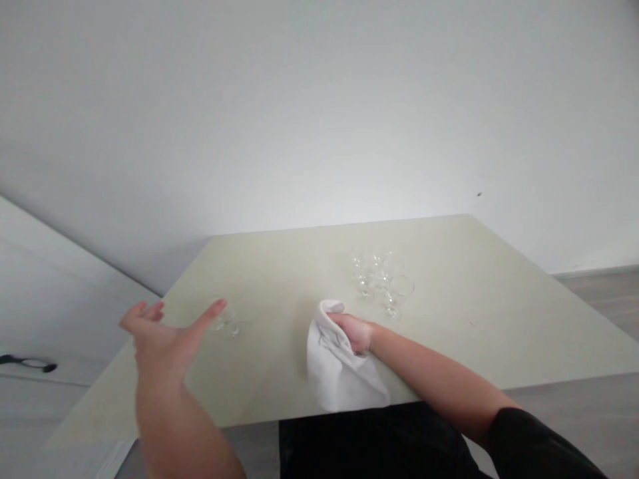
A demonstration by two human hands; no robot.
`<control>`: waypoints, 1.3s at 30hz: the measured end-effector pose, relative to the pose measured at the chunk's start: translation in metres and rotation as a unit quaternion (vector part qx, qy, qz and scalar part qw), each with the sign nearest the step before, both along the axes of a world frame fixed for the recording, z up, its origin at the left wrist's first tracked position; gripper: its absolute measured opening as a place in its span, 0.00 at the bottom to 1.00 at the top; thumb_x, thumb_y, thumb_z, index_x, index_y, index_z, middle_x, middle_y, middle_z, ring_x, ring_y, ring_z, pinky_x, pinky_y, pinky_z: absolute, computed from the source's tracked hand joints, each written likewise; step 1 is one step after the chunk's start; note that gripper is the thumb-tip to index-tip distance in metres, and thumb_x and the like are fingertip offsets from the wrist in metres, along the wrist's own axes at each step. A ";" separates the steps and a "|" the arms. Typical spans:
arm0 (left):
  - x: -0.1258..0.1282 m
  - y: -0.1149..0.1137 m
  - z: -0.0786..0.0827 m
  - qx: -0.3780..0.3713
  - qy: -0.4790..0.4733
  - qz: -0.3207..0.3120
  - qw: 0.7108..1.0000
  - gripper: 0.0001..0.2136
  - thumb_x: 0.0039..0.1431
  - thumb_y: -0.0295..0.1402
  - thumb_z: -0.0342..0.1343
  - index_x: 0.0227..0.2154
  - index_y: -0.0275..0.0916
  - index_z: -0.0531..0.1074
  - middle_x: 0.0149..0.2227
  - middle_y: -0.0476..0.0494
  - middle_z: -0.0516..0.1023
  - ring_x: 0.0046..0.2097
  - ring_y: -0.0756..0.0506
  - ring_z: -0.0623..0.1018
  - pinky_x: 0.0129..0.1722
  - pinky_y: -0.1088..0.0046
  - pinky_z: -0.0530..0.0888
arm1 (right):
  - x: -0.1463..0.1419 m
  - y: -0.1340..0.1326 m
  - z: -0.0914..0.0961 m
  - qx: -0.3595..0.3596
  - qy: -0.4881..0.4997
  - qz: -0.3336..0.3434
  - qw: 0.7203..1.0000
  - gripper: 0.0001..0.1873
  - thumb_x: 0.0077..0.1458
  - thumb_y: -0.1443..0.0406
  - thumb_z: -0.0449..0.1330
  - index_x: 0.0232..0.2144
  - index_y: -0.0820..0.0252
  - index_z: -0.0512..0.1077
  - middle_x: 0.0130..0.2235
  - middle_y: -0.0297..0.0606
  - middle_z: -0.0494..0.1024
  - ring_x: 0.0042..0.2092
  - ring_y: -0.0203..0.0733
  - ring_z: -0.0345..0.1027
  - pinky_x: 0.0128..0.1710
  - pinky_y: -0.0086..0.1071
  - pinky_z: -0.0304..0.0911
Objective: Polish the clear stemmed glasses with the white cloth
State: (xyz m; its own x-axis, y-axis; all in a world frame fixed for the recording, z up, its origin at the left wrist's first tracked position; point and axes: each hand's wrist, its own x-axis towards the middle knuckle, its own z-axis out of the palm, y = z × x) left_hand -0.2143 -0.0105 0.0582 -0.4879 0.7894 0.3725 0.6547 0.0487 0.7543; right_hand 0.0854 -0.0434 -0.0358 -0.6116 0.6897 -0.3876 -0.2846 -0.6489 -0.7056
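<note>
My right hand is closed around a white cloth that hangs over the near part of the pale table. My left hand hovers open, fingers stretched out, at the table's left side. Just beyond its fingertips a clear stemmed glass lies on its side on the table. A cluster of several clear stemmed glasses stands upright behind my right hand.
A white wall rises behind the table. A white cabinet with a dark handle is at the far left. Grey floor shows to the right of the table and below its near edge.
</note>
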 end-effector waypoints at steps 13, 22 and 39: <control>0.037 0.034 -0.021 -0.064 -0.052 -0.203 0.976 0.28 0.41 0.48 0.67 0.43 0.40 0.68 0.33 0.47 0.77 0.35 0.44 0.79 0.35 0.66 0.77 | 0.012 0.016 0.018 0.100 0.106 -0.271 0.952 0.35 0.61 0.40 0.39 0.57 0.51 0.66 0.44 0.40 0.81 0.48 0.50 0.74 0.51 0.46 0.66; 0.135 0.041 -0.003 -0.222 -0.087 -0.638 0.732 0.22 0.45 0.45 0.67 0.39 0.38 0.70 0.43 0.42 0.76 0.26 0.54 0.70 0.25 0.76 0.70 | 0.009 0.017 0.014 0.098 0.116 -0.302 0.941 0.32 0.63 0.43 0.40 0.63 0.46 0.56 0.50 0.37 0.78 0.47 0.47 0.75 0.51 0.45 0.67; 0.130 0.045 -0.029 -0.293 -0.104 -0.658 0.686 0.27 0.47 0.43 0.67 0.49 0.37 0.69 0.36 0.46 0.72 0.27 0.54 0.68 0.22 0.80 0.69 | -0.006 0.015 0.006 0.124 0.122 -0.350 0.920 0.34 0.59 0.45 0.54 0.64 0.44 0.55 0.48 0.33 0.79 0.50 0.47 0.73 0.54 0.45 0.65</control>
State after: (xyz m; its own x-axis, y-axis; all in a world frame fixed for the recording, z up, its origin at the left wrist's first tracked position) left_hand -0.0839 0.0348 0.0292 0.7962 0.5818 -0.1664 0.3041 -0.1470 0.9412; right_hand 0.0799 -0.0280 -0.0293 -0.0314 0.9967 -0.0754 -0.7420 -0.0738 -0.6664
